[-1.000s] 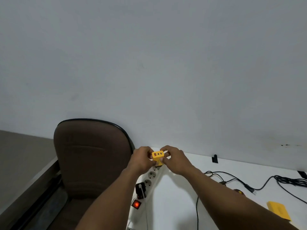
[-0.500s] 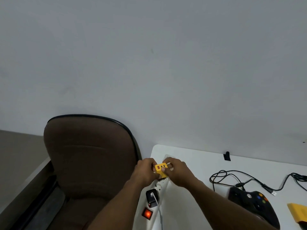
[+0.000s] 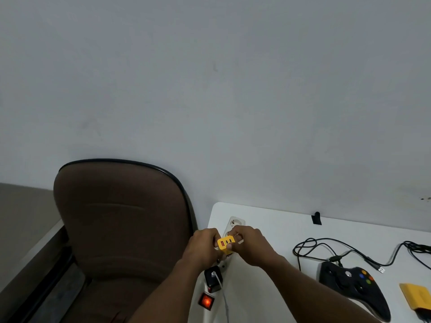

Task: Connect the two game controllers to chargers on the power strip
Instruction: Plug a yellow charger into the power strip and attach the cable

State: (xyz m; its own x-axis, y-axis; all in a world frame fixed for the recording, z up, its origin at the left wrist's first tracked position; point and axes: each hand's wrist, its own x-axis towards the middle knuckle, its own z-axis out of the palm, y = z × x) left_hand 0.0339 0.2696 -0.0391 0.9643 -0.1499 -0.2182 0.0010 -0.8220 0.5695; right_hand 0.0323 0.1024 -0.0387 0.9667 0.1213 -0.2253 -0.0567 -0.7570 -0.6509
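A small yellow charger (image 3: 224, 245) with ports on its face sits on the white power strip (image 3: 234, 224) at the table's left edge. My left hand (image 3: 203, 247) pinches its left side and my right hand (image 3: 248, 244) grips its right side. Nearer to me on the strip stands a black charger (image 3: 212, 279) with a white cable (image 3: 223, 297) plugged in, and the strip's red switch (image 3: 206, 301) glows. A black game controller (image 3: 352, 289) lies at the right, its black cable (image 3: 326, 247) looped behind it with a loose USB plug (image 3: 380, 269). Only one controller is in view.
A brown office chair (image 3: 116, 224) stands just left of the white table (image 3: 268, 220). A yellow flat object (image 3: 416, 296) lies at the right edge. A small black clip (image 3: 316, 218) sits by the wall. More black cable (image 3: 417, 249) runs off right.
The view has tilted down and left, bringing the controller and more table into sight. Both hands with the yellow charger have come down onto the power strip.
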